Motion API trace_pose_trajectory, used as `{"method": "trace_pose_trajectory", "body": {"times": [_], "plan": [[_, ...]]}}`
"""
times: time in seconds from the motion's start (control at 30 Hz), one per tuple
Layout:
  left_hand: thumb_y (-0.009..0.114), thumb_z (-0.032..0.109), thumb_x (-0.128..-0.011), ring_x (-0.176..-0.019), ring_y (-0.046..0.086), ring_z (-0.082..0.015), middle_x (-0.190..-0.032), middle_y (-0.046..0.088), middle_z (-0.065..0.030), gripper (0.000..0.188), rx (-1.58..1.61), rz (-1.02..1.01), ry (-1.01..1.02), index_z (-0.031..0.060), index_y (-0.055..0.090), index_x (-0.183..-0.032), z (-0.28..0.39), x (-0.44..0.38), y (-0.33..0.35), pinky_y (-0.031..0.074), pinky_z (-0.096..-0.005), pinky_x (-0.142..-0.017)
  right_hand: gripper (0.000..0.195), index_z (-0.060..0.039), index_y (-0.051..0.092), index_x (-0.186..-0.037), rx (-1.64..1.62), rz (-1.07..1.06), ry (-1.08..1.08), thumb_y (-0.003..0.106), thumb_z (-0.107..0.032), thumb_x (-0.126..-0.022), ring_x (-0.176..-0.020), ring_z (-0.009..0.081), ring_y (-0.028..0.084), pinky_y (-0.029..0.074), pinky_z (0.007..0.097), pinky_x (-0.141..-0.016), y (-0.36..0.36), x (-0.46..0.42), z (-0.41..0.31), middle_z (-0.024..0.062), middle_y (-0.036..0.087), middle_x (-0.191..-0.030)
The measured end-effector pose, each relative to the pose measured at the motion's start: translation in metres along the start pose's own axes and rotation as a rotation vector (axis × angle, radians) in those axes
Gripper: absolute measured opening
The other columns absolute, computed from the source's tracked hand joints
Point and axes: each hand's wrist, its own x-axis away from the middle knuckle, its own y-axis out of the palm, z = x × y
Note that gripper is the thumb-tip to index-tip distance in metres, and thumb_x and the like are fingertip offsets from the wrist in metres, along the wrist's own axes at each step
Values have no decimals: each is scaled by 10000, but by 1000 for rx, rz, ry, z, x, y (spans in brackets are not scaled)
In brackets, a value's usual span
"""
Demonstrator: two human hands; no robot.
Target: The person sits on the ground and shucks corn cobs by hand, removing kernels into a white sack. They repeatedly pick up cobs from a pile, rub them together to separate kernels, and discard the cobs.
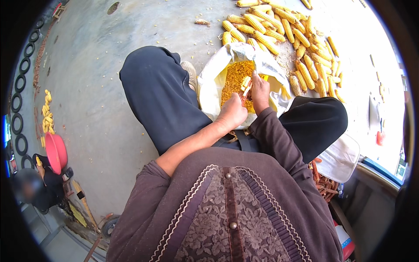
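A partly shelled corn cob (246, 87) with a few yellow kernels on it lies between my hands. My left hand (233, 110) is closed around its lower end. On the cob's right side, my right hand (261, 91) grips it, with the thumb pointing up; the fingertips are partly hidden. Both hands are over the mouth of a white woven sack (212, 77), whose rim is folded open between my knees. Loose yellow kernels (236, 73) fill the part of the sack that shows.
A heap of unshelled corn cobs (306, 70) spreads on the concrete floor beyond the sack and to the right. Stripped red cobs (324, 185) lie by my right side. At far left are a pink basin (56, 153), more corn, a row of tyres and a seated person holding a cob.
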Motion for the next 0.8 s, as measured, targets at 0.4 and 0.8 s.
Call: {"method": "trace_pose_trajectory", "body": {"times": [0.4, 0.8], "plan": [[550, 57, -830, -865, 642, -491, -861, 630, -349, 304, -6, -33, 59, -114, 420, -1046, -12, -4, 8, 515, -519, -796, 272, -28, 613, -1133, 347, -192, -125, 589, -100, -871, -733, 339, 604, 474, 417, -627, -11, -5, -40, 168, 613, -855], [588, 44, -803, -800, 688, -412, -875, 651, -297, 277, -430, 50, 200, -102, 466, -1004, -11, -3, 23, 557, -462, -698, 509, 38, 682, -982, 200, -295, 752, 666, -442, -811, -890, 401, 662, 504, 462, -805, -14, -14, -70, 262, 685, -928]]}}
